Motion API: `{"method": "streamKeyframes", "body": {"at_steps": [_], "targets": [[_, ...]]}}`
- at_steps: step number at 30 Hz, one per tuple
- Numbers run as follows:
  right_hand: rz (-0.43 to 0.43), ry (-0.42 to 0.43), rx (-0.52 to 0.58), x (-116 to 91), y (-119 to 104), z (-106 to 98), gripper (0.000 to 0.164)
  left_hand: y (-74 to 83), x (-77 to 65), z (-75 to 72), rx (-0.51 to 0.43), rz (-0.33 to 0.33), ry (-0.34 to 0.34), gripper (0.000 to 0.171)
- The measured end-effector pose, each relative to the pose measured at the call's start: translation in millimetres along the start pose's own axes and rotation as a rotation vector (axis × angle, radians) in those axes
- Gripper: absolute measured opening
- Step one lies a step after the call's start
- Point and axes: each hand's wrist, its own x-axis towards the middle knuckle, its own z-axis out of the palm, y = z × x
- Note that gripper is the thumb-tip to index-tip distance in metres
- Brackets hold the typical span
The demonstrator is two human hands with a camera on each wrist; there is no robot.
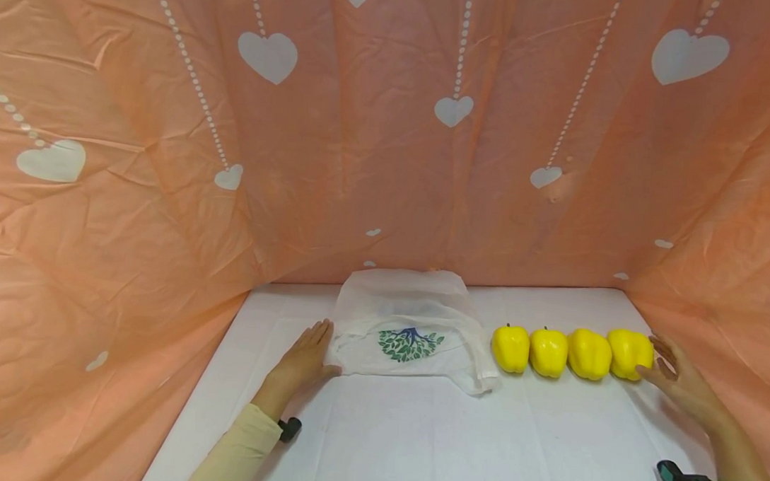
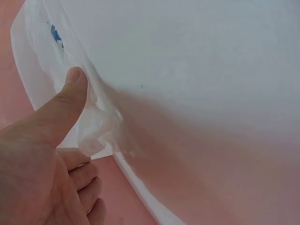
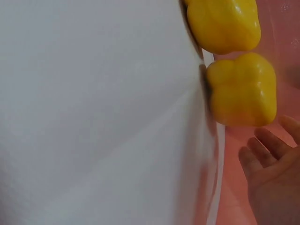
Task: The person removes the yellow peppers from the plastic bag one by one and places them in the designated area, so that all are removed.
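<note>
A thin white drawstring-style bag [image 1: 414, 312] printed with a green-leaved tree lies flat on the table, its mouth end bunched. My left hand [image 1: 304, 354] is at its left edge, fingers extended and thumb along the near corner. In the left wrist view the thumb of the left hand [image 2: 42, 136] lies against the crumpled bag [image 2: 93, 129]. Several yellow bell peppers [image 1: 549, 352] stand in a row to the right of the bag. Beside the rightmost bell pepper [image 1: 629, 354] is my right hand [image 1: 682, 378], fingers loosely bent; the right wrist view shows a gap between fingers and pepper [image 3: 243, 89].
A white cloth covers the table [image 1: 429, 440]. Behind it and at both sides hangs an orange sheet [image 1: 394, 163] with white hearts. A black wrist device [image 1: 679, 479] sits on the right forearm, another [image 1: 289, 430] on the left.
</note>
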Motion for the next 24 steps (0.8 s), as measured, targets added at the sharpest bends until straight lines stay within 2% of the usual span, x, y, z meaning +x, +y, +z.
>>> {"method": "streamKeyframes", "body": {"at_steps": [9,13,17,21,24], "targets": [[-0.042,0.028,-0.051,1.4,-26.8,3.8,0.082,0.2,-4.2,-2.1,0.025,0.038,0.023,0.097],[-0.094,0.050,-0.064,1.4,-39.8,8.7,0.083,5.9,-7.4,-3.3,0.039,0.079,0.058,0.095],[-0.157,0.064,-0.094,3.0,-51.7,15.1,0.086,12.6,-10.8,-3.4,0.093,0.104,0.097,0.094],[-0.183,0.060,-0.110,4.3,-64.3,24.9,0.085,21.7,-15.0,-4.7,0.093,0.112,0.131,0.092],[-0.172,0.043,-0.128,4.3,-75.1,33.7,0.086,28.3,-17.3,-4.9,0.102,0.110,0.143,0.093]]}}
